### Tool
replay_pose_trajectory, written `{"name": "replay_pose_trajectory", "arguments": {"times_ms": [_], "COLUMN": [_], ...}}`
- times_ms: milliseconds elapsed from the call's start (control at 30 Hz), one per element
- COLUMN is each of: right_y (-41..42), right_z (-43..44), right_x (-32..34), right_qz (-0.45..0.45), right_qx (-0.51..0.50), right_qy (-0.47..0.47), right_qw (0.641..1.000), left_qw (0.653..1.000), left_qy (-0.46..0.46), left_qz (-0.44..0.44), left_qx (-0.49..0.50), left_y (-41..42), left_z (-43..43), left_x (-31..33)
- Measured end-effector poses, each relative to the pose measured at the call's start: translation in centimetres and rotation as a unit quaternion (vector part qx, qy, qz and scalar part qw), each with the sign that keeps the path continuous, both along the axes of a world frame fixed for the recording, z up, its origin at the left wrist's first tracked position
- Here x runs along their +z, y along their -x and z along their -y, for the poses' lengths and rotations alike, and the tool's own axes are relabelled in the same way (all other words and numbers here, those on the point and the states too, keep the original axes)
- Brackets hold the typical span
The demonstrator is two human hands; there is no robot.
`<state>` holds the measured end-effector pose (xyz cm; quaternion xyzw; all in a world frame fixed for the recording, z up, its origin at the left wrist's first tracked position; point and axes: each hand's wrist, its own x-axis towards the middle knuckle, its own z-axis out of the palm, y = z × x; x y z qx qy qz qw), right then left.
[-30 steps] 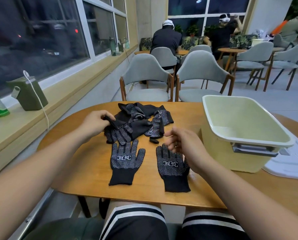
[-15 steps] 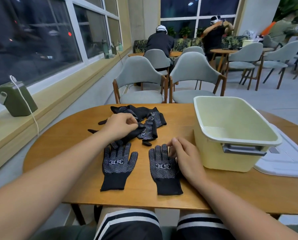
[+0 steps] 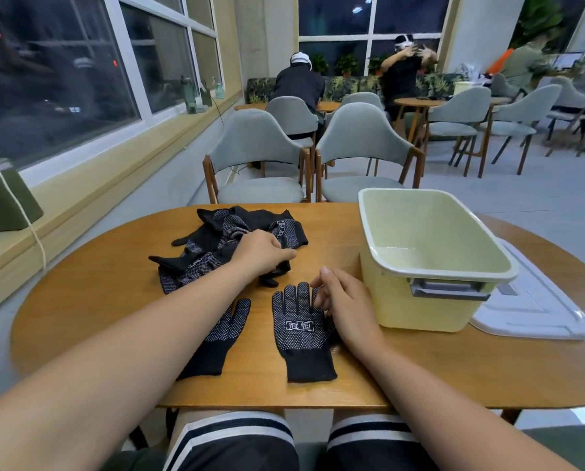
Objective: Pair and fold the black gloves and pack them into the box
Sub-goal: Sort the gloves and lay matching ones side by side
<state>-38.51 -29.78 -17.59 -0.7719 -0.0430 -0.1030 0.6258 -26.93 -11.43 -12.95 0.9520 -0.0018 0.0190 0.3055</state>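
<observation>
Currently the left hand (image 3: 262, 253) grips fabric at the near-right edge of the glove pile (image 3: 213, 244), fingers curled into it. The right hand (image 3: 345, 304) rests on the fingertips of the right flat glove (image 3: 301, 334), fingers loosely curled; whether they pinch it cannot be told. The left flat glove (image 3: 221, 334) lies beside it, apart, partly under the left forearm (image 3: 148, 334). Both cuffs stop short of the table (image 3: 90, 300)'s near edge. The box (image 3: 400, 300) stands open just right of the right hand; bare wood separates it from the pile.
</observation>
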Motion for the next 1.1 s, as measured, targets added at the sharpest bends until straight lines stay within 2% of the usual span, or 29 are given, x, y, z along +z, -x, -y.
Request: {"name": "replay_pose_trajectory", "arguments": {"times_ms": [267,467,600,767,967,1100], "right_y": [0.0,0.0,0.0,0.1,0.6,1.1], "right_z": [0.1,0.0,-0.1,-0.2,-0.2,-0.5], "right_x": [-0.2,-0.2,-0.2,-0.2,-0.2,-0.2], "right_qz": [0.0,0.002,0.012,0.026,0.076,0.15], "right_qx": [0.003,0.01,0.013,0.008,-0.006,0.0], "right_qy": [-0.005,-0.021,-0.012,-0.003,0.042,0.124], "right_qw": [1.0,1.0,1.0,1.0,0.996,0.981], "left_qw": [0.999,0.999,0.997,0.995,0.984,0.977], "left_qy": [0.051,0.045,0.08,0.077,0.162,0.199], "left_qz": [-0.002,0.005,0.02,0.059,0.059,0.055], "left_qx": [0.0,-0.004,-0.006,-0.01,-0.047,-0.059], "left_y": [-0.3,-0.4,-0.1,0.8,2.6,4.0], "left_z": [-1.1,-3.3,-4.4,-5.0,-4.3,-3.2], "left_x": [2.5,6.2,8.8,11.5,13.5,14.2]}}
